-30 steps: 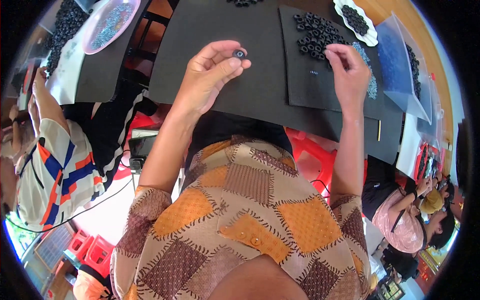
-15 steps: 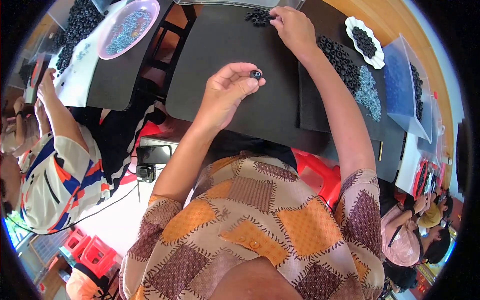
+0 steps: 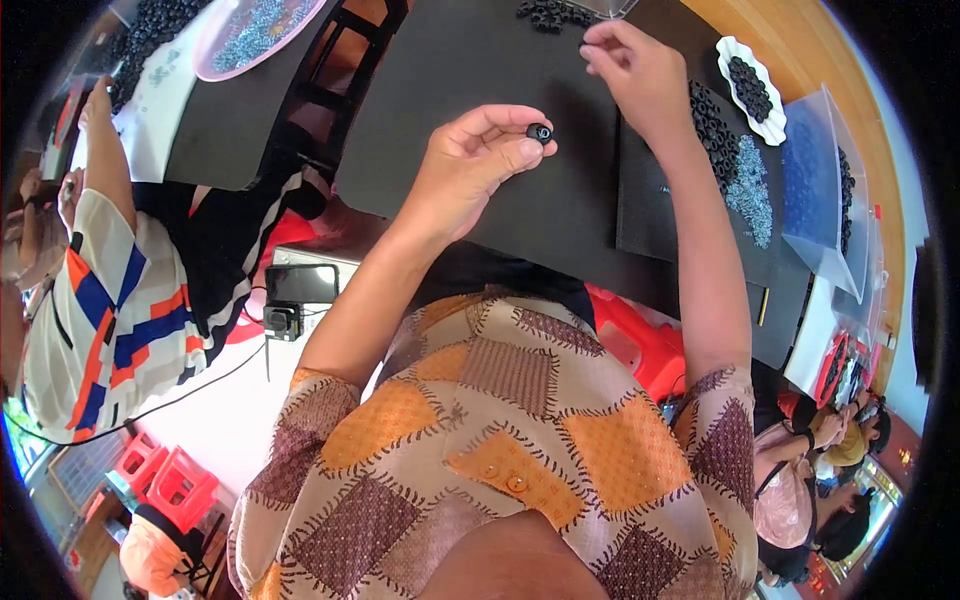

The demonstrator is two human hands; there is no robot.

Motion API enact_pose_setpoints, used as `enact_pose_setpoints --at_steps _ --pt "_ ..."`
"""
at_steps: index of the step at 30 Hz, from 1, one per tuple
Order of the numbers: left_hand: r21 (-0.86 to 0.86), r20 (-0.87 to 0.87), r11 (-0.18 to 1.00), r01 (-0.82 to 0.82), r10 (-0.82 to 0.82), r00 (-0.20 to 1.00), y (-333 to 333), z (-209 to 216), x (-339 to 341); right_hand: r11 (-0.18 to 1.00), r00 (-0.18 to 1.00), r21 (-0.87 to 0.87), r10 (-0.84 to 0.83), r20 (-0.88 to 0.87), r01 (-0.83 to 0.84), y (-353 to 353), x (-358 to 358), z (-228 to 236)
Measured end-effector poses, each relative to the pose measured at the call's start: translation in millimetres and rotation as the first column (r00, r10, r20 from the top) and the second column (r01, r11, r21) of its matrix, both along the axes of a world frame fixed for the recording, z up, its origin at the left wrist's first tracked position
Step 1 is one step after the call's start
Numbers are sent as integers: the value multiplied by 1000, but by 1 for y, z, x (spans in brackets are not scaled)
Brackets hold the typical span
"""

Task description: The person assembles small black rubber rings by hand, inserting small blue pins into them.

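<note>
My left hand [image 3: 470, 165] is closed over the middle of the dark table, pinching a small round black part [image 3: 540, 133] between thumb and fingertips. A pale bluish ring shows in the part's face. To the far right, my right hand [image 3: 645, 85] hovers with fingers loosely bent and apart; nothing shows in them. Beyond its fingertips lies a small heap of black parts [image 3: 555, 16]. Right of my right wrist, many black ring-shaped parts [image 3: 712, 135] lie beside a pile of small clear-blue pieces [image 3: 748, 195] on a black mat [image 3: 650, 215].
A white scalloped dish [image 3: 727, 55] holds black parts, near a translucent bin [image 3: 815, 185] on the right. At far left, a pink bowl [image 3: 208, 65] of blue pieces stands near a co-worker [image 3: 120, 290]. A phone [image 3: 302, 284] sits by my left elbow.
My right hand has left the far heap of black parts, coming right and slightly nearer. My left hand still pinches its black part. The whole view has shifted a little.
</note>
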State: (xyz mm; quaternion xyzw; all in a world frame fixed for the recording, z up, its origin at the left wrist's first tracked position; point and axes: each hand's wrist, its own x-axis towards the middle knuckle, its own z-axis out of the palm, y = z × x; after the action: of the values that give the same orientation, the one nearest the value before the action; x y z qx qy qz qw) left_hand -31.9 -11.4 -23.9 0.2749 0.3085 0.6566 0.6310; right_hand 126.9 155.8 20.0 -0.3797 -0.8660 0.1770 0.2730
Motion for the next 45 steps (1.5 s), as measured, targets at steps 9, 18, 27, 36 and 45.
enact_pose_setpoints --at_steps 9,18,27,36,45 --pt "92 -165 995 28 -13 986 0 -6 7 865 913 -432 69 -403 -256 -99 37 23" --pt "108 -191 993 53 -31 981 -1 -4 9 887 903 -383 82 -421 -259 -100 36 20" --pt "110 -410 993 36 13 912 -7 12 8 861 899 -438 47 -436 -257 -103 39 14" --pt "176 -446 984 4 76 892 -8 10 8 909 914 -364 44 -402 -204 -112 36 19" --pt "69 -338 996 63 -36 941 -11 9 8 878 876 -415 9 -483 -238 -117 39 14"
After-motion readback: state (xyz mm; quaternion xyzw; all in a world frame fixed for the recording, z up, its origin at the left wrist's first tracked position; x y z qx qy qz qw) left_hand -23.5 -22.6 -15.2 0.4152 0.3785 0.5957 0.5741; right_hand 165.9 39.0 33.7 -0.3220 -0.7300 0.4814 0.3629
